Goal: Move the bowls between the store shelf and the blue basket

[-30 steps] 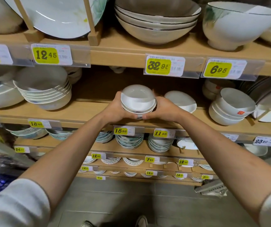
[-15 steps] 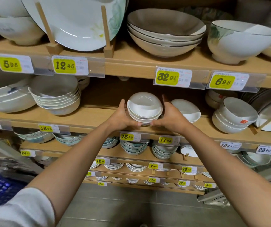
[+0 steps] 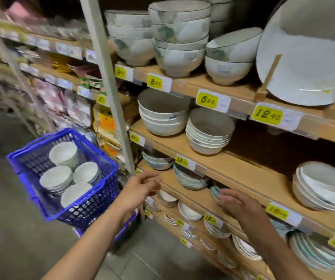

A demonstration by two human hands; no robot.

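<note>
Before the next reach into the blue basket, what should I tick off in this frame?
1. Is the left hand free: ok, fingers loosely curled, holding nothing.
2. Is the right hand free: ok, open. Whether it touches the bluish dishes beside it: cannot tell.
3. Bowls in the blue basket: ok, four white bowl stacks inside.
4. Basket support: cannot tell, its base is hidden.
5. Room on the shelf: ok, bare board to the left of the white stack.
</note>
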